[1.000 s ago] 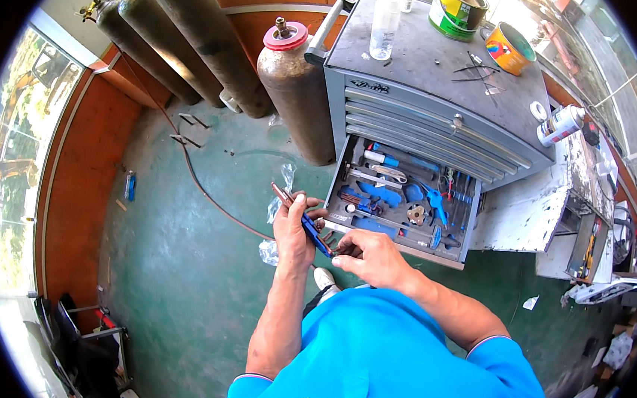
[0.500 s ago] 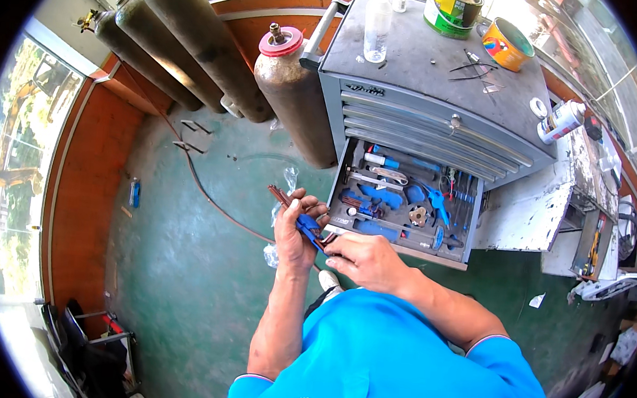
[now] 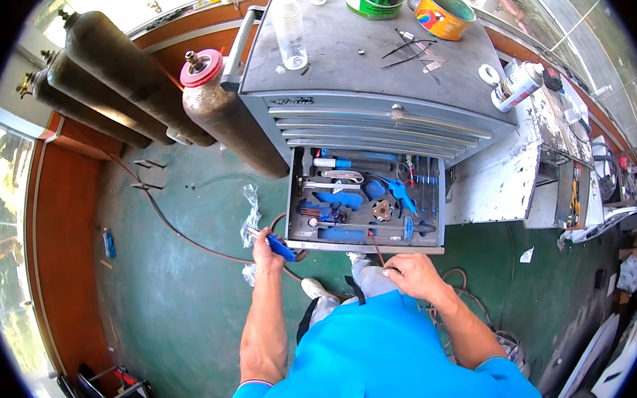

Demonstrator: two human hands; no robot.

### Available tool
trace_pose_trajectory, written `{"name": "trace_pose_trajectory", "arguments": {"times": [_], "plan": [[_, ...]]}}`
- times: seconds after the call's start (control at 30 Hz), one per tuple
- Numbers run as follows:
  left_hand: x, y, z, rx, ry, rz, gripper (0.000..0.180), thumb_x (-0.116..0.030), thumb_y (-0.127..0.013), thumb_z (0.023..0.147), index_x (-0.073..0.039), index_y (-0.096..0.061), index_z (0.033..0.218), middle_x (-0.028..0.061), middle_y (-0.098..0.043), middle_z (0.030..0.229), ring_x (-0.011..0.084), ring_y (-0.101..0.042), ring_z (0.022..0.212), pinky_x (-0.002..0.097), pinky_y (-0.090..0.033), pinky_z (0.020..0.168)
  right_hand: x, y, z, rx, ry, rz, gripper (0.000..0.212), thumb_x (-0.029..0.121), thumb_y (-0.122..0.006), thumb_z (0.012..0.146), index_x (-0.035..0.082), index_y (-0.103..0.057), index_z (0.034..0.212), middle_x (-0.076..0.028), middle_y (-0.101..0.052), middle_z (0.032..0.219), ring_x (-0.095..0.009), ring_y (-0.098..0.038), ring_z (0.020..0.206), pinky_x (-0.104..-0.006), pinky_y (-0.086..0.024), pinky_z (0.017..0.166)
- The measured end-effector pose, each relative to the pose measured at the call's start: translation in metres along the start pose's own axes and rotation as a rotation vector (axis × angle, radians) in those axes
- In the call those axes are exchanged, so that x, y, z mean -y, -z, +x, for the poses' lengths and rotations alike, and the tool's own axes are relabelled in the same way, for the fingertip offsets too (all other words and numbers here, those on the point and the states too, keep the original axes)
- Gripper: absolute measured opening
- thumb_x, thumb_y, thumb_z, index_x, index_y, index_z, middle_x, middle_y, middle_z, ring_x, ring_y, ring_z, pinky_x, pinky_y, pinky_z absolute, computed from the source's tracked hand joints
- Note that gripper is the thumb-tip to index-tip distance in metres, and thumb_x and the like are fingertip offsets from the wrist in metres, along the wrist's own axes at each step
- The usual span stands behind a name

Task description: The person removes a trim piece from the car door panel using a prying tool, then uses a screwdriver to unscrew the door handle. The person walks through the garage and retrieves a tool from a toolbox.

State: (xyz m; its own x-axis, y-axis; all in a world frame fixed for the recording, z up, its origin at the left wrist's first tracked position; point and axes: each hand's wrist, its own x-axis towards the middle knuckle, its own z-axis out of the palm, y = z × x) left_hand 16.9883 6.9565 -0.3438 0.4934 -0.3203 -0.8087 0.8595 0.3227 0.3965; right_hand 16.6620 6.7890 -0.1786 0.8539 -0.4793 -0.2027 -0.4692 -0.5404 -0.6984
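My left hand point(image 3: 264, 252) is closed around a blue hex key holder point(image 3: 281, 248), just off the front left corner of an open tool drawer point(image 3: 397, 250). In my right hand point(image 3: 413, 274) a thin reddish-brown hex key point(image 3: 376, 249) is pinched, pointing up over the drawer's front edge. Foam cutouts in the drawer hold a second hex key set point(image 3: 322, 213), a round metal piece with holes point(image 3: 382, 210), a blue-handled tool point(image 3: 403, 196) and a long torque wrench point(image 3: 365, 226). Several slim screwdrivers lie at its right side.
A grey tool cabinet point(image 3: 329, 61) carries cans, a clear bottle point(image 3: 289, 36) and a spray can point(image 3: 517, 87). Tall gas cylinders point(image 3: 227, 121) stand to its left. A brown hose point(image 3: 181, 237) crosses the green floor. A white, paint-chipped cabinet point(image 3: 496, 175) is at the right.
My hands were together at the blue holder; now they are apart. The right hand has drawn a hex key away to the right. My view has shifted, bringing the drawer in front of me.
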Motion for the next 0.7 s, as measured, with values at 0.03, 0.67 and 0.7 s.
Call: {"name": "trace_pose_trajectory", "arguments": {"times": [0.03, 0.67, 0.7], "plan": [[0.024, 0.0, 0.018, -0.017, 0.049, 0.046, 0.018, -0.023, -0.065, 0.09, -0.011, -0.054, 0.08, 0.0054, -0.055, 0.066, 0.0209, -0.055, 0.057, 0.0349, -0.047, 0.054, -0.005, 0.003, -0.003, -0.017, -0.047, 0.016, 0.018, 0.02, -0.067, 0.084, 0.004, -0.071, 0.089, -0.014, -0.07, 0.087, -0.033, -0.067, 0.079, -0.0429, -0.053, 0.07], [0.121, -0.045, 0.084, 0.175, -0.032, 0.719, 0.029, -0.018, -0.055, 0.093, 0.0, -0.059, 0.115, 0.0143, -0.065, 0.1, 0.0198, -0.063, 0.079, 0.0252, -0.05, 0.062, -0.041, 0.008, -0.074, -0.273, -0.465, 0.129, 0.018, 0.018, -0.067, 0.084, 0.002, -0.072, 0.09, -0.015, -0.07, 0.086, -0.033, -0.068, 0.076, -0.0411, -0.053, 0.068], [0.126, -0.047, 0.055, 0.284, 0.086, 0.791, 0.031, -0.02, -0.056, 0.093, 0.0, -0.057, 0.118, 0.0155, -0.065, 0.106, 0.0204, -0.063, 0.082, 0.0268, -0.05, 0.065, -0.031, 0.001, -0.077, -0.343, -0.442, 0.146, 0.018, 0.018, -0.067, 0.085, 0.002, -0.071, 0.092, -0.014, -0.07, 0.085, -0.029, -0.068, 0.073, -0.0375, -0.053, 0.066]]}}
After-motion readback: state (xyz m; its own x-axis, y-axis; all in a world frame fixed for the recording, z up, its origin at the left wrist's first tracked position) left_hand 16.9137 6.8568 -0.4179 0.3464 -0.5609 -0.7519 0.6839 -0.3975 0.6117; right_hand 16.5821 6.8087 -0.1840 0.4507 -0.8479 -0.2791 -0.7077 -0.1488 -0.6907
